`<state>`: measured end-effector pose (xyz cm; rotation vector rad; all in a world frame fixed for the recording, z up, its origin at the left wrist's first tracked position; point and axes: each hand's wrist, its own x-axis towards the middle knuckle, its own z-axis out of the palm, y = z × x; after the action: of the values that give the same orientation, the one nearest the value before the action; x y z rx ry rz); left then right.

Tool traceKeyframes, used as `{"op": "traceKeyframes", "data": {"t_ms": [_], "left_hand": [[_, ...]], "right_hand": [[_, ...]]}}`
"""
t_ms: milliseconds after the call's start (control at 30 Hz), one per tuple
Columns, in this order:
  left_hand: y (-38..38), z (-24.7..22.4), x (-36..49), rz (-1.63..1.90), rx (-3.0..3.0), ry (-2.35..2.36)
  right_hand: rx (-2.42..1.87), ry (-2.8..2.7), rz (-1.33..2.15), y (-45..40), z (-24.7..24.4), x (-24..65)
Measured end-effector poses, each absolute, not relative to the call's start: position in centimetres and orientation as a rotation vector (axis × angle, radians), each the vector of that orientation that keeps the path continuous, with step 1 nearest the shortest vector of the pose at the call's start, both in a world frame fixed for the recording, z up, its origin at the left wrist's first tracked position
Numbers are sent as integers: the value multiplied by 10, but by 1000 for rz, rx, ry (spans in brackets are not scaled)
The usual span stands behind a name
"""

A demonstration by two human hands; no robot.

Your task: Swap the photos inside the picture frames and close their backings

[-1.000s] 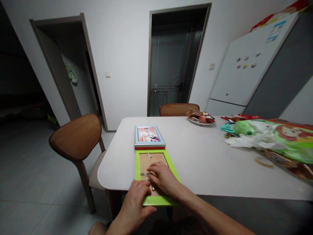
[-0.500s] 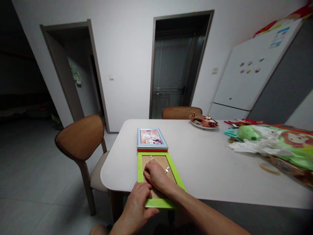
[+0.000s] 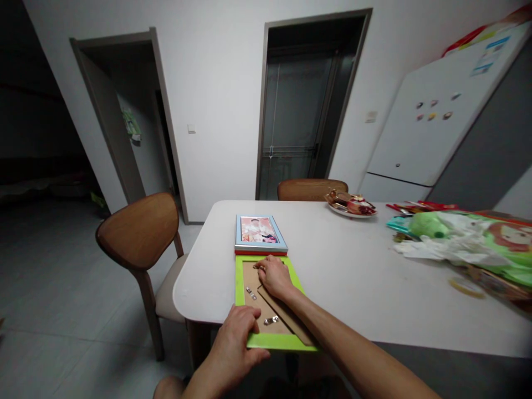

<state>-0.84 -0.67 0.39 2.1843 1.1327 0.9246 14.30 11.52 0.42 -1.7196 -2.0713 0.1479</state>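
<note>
A green picture frame (image 3: 239, 280) lies back side up at the table's near edge. Its brown backboard (image 3: 253, 316) carries small metal clips (image 3: 271, 320) and a stand leg (image 3: 286, 317). My left hand (image 3: 239, 330) grips the frame's near left corner, thumb along the near rim and fingers over the left side. At the far end of the backboard, my right hand (image 3: 275, 277) is bent with its fingertips on a metal clip (image 3: 256, 267), partly hidden by them. Just beyond lies a light blue picture frame (image 3: 238, 235), face up over a red one (image 3: 260, 253).
The white table (image 3: 349, 277) has a plate of food packets (image 3: 352, 205) at the back. Tissues (image 3: 453, 244), a green bag (image 3: 507, 263) and a tape roll (image 3: 466, 287) lie to the right. Wooden chairs stand at the left (image 3: 139, 230) and far side (image 3: 312, 190).
My right hand has moved from the middle of the backboard to its far end, uncovering clips and the stand leg. My left hand stays at the near left corner. The view has shifted slightly.
</note>
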Motion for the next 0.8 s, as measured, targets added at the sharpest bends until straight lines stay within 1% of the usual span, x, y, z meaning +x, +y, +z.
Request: {"op": "traceKeyframes", "data": {"t_ms": [133,233,367,433,600,800], "left_hand": [[-7,5,-9,937,2173,1138],[-7,3,-9,947,2172,1133],[-7,2,-9,942,2170,1123],[-7,3,-9,933,2169,1129],[-6,2,-9,919,2180,1146],[-7,2,-10,916,2180,1156]], "right_hand": [[-1676,-2108,145,107,15,142],[-1558,-2152,193,88,24,153],[-1284,-2282,470,52,31,173],[-1238,-2324,549,39,30,178],[-1299,-2262,480,32,23,173],[-1437,-2192,479,33,25,177]]}}
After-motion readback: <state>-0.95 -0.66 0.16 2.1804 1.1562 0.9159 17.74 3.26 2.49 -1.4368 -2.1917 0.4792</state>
